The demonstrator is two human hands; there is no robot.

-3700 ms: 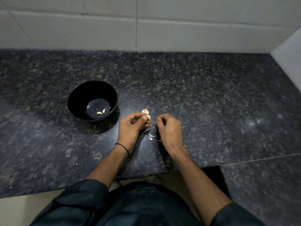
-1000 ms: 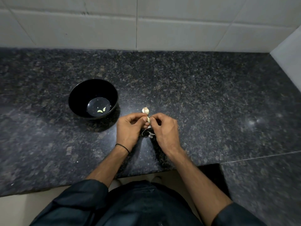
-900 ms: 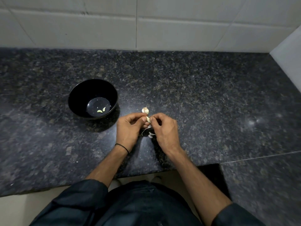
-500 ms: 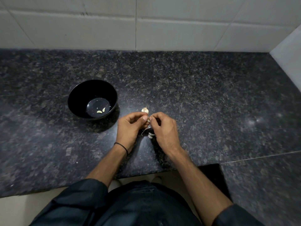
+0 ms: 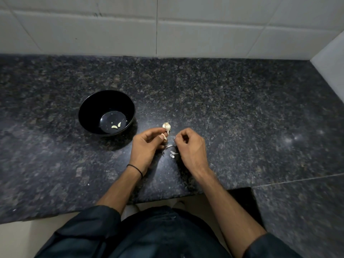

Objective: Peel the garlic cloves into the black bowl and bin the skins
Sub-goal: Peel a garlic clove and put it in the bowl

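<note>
Bowl [image 5: 93,105] lies left of garlic bulb [image 5: 166,126]; skins [image 5: 172,153] lie just before it.

Left hand [image 5: 147,146] pinches a garlic clove [image 5: 163,136] — black bowl [image 5: 93,112] at its ten o'clock, skins [image 5: 173,154] at five.

Glossy black bowl [image 5: 89,116], speckled polished counter [image 5: 223,108]

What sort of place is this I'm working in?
Probably a home kitchen: a dark speckled stone countertop against a pale tiled wall, with a black bowl and a garlic clove pinched in the left hand.
</note>
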